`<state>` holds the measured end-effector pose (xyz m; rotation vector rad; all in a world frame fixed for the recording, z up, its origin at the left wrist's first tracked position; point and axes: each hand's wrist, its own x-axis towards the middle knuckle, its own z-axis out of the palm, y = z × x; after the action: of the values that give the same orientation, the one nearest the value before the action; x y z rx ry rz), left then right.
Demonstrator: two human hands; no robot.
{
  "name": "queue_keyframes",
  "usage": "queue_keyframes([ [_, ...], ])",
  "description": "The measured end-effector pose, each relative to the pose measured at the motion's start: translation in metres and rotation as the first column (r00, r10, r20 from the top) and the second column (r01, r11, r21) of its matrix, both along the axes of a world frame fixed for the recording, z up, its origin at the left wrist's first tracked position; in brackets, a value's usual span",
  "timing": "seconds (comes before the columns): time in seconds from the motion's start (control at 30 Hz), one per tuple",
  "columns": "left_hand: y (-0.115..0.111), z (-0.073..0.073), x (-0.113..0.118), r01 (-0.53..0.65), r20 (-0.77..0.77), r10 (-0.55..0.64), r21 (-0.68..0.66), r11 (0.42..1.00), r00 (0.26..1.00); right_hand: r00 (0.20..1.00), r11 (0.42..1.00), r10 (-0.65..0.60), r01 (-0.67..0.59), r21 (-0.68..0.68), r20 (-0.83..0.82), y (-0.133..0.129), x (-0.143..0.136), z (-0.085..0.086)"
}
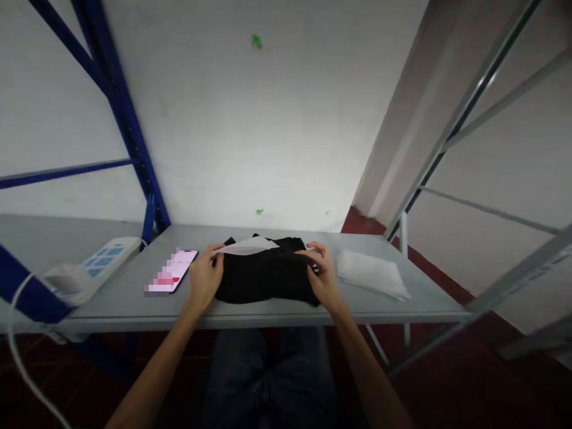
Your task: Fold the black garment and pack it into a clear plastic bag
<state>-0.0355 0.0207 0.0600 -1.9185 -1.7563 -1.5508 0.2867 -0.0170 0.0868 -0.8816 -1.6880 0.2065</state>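
A piece of black clothing [263, 277] lies on the grey table, its exact kind unclear. Along its top left edge shows a thin white sheet or lining [250, 245]; I cannot tell which. My left hand [206, 275] pinches the left end of the clothing near the white part, thumb and fingers pressed together. At the right end, the curled fingers of my right hand [322, 274] grip the black fabric, with the thumb below. Some small white marks show beside the right fingers, too small to make out.
A phone [181, 265] with a lit screen lies left of the clothing. Further left is a white power strip [109, 259] with a cable. Flat translucent white bags or sheets [370, 273] lie on the right. Blue [129, 131] and grey [440, 155] metal frames flank the table [286, 319].
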Motion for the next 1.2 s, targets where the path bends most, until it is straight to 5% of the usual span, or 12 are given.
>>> queue_keyframes([
  [0.2, 0.007, 0.001, -0.008, -0.162, 0.151, 0.166, -0.041, 0.986, 0.974, 0.999, 0.994, 0.037, -0.040, -0.104, -0.029, 0.053, -0.001, -0.031],
  [0.37, 0.001, 0.008, 0.004, 0.120, 0.190, -0.120, 0.010, 0.993, 0.975, 0.945, 0.986, 0.146, -0.114, -0.122, 0.293, 0.072, 0.001, -0.032],
  [0.53, -0.004, 0.007, 0.022, 0.401, 0.122, -0.400, 0.011, 0.916, 0.908, 0.968, 0.995, -0.068, 0.084, -0.057, 0.241, 0.051, 0.016, -0.032],
  [0.7, -0.004, -0.001, 0.031, 0.544, 0.068, -0.541, -0.040, 0.838, 0.838, 0.968, 0.993, -0.011, 0.041, -0.114, 0.251, 0.018, 0.008, -0.023],
  [0.93, 0.007, -0.011, 0.017, 0.448, 0.037, -0.446, -0.070, 0.891, 0.894, 0.964, 0.992, -0.079, 0.100, -0.071, 0.252, 0.001, -0.007, -0.009],
  [1.07, 0.010, -0.015, 0.015, 0.502, -0.059, -0.515, -0.155, 0.851, 0.855, 0.948, 0.998, -0.008, 0.026, -0.052, 0.320, -0.004, -0.014, -0.011],
  [1.2, 0.007, -0.011, 0.017, 0.523, -0.060, -0.537, -0.159, 0.837, 0.841, 0.939, 0.991, -0.125, 0.135, -0.008, 0.320, 0.001, -0.015, -0.014],
])
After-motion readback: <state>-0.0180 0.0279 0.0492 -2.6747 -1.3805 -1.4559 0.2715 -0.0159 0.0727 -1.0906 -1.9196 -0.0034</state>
